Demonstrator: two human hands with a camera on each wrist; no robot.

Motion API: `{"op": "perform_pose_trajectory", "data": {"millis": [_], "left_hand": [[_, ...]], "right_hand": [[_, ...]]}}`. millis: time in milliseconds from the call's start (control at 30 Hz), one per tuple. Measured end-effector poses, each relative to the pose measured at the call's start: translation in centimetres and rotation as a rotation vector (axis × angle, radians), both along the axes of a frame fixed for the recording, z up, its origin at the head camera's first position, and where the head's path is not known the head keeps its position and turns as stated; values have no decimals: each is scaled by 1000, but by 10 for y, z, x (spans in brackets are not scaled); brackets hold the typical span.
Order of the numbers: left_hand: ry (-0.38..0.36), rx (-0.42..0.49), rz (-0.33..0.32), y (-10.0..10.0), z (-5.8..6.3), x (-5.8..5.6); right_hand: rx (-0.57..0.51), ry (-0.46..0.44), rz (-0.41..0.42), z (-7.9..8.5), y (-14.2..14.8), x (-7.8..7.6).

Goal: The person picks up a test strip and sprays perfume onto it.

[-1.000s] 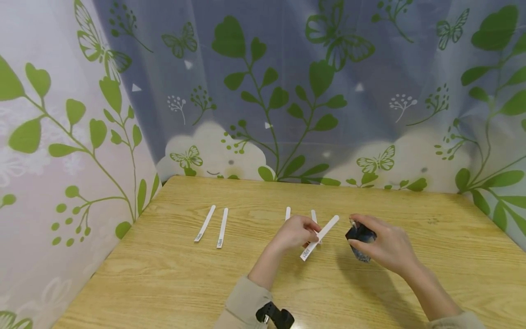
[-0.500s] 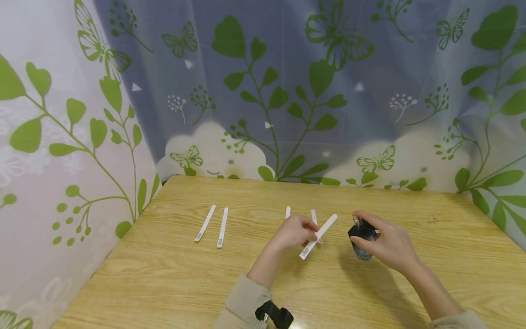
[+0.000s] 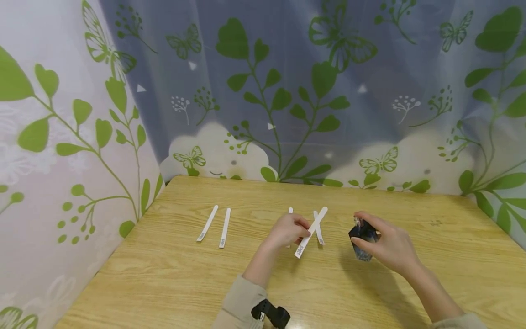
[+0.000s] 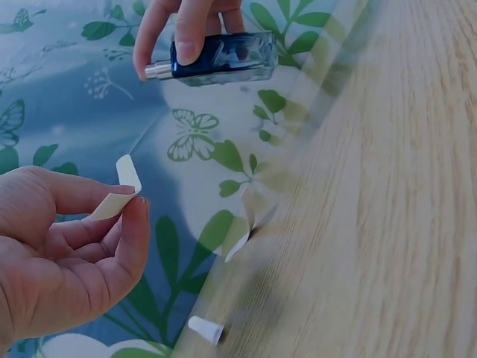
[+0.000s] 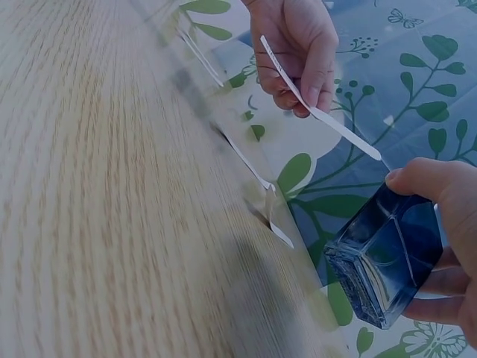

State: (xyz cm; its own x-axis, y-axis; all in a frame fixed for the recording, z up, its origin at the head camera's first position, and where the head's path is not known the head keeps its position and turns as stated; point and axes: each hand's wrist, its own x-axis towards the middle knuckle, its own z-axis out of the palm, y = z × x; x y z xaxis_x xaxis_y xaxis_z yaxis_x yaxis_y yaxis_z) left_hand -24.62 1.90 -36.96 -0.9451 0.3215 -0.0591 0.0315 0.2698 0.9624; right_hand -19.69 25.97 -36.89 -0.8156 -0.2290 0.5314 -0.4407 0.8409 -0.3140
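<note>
My left hand pinches a white perfume test strip between thumb and fingers. Print marks its near end, and its far end points away to the right. In the left wrist view this strip looks bent. My right hand holds a dark blue glass perfume bottle upright above the table, the index finger on its silver spray top. A gap separates bottle and strip. Beneath the held strip, another test strip lies on the wood. One more strip is mostly hidden behind my left hand.
Two more test strips, one slanted and one straighter, lie side by side to the left on the wooden table. A patterned curtain hangs along the table's back edge, and another covers the left side.
My left hand has drawn the strip slightly left, away from the bottle, uncovering more of the strip below. The right hand rose a little at first, then stayed nearly still with the bottle.
</note>
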Motion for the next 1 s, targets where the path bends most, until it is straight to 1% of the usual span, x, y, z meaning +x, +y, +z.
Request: {"op": "perform_pose_trajectory", "data": {"millis": [200, 300, 467, 700, 833, 1000], "left_hand": [[-17, 46, 58, -13, -2, -5], [-11, 59, 74, -18, -3, -8], [0, 82, 114, -29, -3, -11], [-20, 110, 215, -48, -1, -17], [-33, 105, 268, -61, -5, -20], [-63, 141, 318, -75, -12, -23]], "right_hand": [[-9, 20, 21, -2, -2, -1], [-8, 30, 34, -3, -3, -1], [-15, 30, 31, -4, -2, 0], [-9, 18, 22, -3, -2, -1], [-11, 20, 28, -4, -2, -1], [-15, 15, 41, -5, -1, -1]]}}
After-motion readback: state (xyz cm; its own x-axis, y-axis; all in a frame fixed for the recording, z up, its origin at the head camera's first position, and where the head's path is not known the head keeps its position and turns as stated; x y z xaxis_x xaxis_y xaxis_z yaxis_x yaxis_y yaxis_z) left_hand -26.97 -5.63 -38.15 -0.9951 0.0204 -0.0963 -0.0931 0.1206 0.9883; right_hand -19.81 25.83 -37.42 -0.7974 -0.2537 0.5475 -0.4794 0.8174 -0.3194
